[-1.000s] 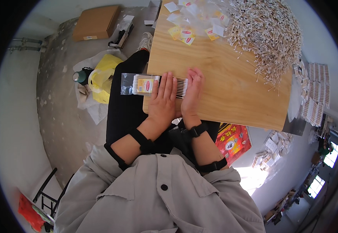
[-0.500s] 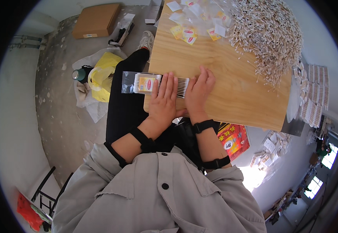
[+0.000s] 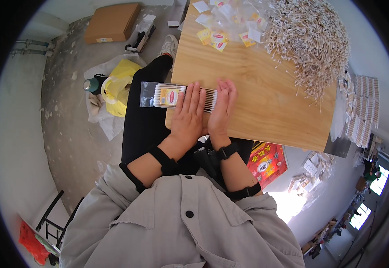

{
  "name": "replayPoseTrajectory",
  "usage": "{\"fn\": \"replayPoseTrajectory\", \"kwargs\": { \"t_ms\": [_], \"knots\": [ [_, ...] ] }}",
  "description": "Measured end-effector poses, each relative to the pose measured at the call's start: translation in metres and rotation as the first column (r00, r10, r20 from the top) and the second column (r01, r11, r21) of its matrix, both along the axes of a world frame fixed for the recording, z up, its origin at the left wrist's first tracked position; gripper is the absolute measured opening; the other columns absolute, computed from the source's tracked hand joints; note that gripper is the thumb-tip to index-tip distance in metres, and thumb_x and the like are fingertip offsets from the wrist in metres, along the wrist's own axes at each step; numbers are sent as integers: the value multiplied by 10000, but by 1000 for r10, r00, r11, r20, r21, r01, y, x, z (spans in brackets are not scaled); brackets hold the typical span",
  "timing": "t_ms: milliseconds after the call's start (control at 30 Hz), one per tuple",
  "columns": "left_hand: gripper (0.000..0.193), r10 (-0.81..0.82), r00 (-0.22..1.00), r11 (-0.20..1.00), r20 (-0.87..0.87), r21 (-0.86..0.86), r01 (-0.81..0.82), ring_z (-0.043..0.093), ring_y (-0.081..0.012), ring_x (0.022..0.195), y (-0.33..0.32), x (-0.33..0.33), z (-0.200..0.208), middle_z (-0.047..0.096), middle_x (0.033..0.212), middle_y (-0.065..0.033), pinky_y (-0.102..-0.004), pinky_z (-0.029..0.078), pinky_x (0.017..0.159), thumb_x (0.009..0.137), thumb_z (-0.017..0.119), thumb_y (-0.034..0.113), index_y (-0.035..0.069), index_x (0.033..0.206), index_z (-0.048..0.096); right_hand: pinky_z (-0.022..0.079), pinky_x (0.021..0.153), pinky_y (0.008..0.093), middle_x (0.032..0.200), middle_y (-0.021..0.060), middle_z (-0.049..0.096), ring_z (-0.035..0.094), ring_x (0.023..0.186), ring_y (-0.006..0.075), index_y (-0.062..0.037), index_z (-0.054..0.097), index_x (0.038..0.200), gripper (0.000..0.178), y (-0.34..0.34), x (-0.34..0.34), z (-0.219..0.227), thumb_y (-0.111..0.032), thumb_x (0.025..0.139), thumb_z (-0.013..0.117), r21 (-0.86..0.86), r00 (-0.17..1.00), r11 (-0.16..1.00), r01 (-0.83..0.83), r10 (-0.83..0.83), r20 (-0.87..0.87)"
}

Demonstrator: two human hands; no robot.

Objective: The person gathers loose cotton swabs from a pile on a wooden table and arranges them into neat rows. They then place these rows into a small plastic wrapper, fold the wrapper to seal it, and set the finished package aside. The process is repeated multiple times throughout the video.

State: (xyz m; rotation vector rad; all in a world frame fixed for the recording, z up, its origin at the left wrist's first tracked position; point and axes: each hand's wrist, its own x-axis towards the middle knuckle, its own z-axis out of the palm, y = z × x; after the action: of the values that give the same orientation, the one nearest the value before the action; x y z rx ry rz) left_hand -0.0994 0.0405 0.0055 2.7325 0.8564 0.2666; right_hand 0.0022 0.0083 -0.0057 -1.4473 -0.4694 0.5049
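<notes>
A flat clear bag of cotton swabs (image 3: 158, 95) with a yellow and white label card (image 3: 169, 97) lies across the near left corner of the wooden table (image 3: 266, 102). Its clear flap extends past the table's left edge. My left hand (image 3: 187, 117) lies flat over the middle of the swabs, fingers stretched out. At the right end, swab tips (image 3: 211, 99) show in a row. My right hand (image 3: 221, 109) stands on its edge against those tips, fingers extended and slightly bent, grasping nothing visible.
A big heap of loose cotton swabs (image 3: 313, 42) covers the table's far right. Label cards (image 3: 218, 37) and clear bags (image 3: 237, 20) lie at the far edge. Packed swabs (image 3: 366, 105) are stacked beyond the right side. A yellow bag (image 3: 119, 85) sits on the floor at left.
My right hand has moved left and in against the swab ends, its fingers now closer together. My left hand and the bag have stayed in place.
</notes>
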Motion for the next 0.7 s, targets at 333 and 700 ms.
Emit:
{"fn": "replayPoseTrajectory", "kwargs": {
  "t_ms": [333, 700],
  "knots": [
    [1041, 1, 999, 998, -50, -57, -4, 136, -359, 1489, 2, -1, 5, 182, 1580, -245, -467, 93, 1205, 765, 642, 566, -72, 1485, 245, 362, 1049, 388, 1238, 178, 473, 489, 1163, 258, 36, 443, 1311, 350, -1, 9, 3, -149, 1016, 402, -123, 983, 982, 141, -124, 135],
    [1125, -5, 996, 997, -91, -80, -2, 120, -346, 1493, 1, -1, 4, 157, 1590, -233, -438, 68, 1214, 726, 660, 627, -67, 1494, 220, 367, 1069, 387, 1289, 179, 461, 477, 1226, 265, 29, 446, 1331, 363, 6, 12, 4, -156, 1024, 394, -60, 993, 992, 111, -108, 49]
  ]
}}
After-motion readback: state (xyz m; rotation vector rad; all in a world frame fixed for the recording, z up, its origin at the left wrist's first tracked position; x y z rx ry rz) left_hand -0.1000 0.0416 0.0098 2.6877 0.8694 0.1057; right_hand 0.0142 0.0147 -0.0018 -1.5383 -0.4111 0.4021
